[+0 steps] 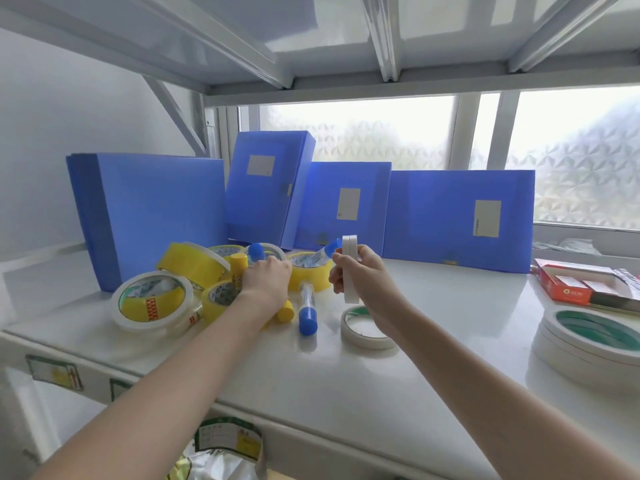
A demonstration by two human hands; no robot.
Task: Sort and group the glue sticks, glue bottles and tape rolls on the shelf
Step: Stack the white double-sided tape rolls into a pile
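Observation:
My right hand (360, 275) grips a thin white tape roll (350, 271) upright above the shelf (433, 341). Below it lies a flat white tape roll (363, 329) with a green core. My left hand (266, 284) reaches into a pile of several yellow tape rolls (194, 261) and yellow glue sticks (239, 263); what its fingers hold is hidden. A large white-rimmed tape roll (152, 299) lies at the pile's left. A blue-capped glue bottle (307, 311) lies in front, and another (322, 254) leans on a yellow roll (308, 270).
Several blue file boxes (457, 220) stand along the back of the shelf. A stack of white tape rolls (588, 337) sits at the right edge, with a red carton (581, 284) behind it. An upper shelf hangs close overhead.

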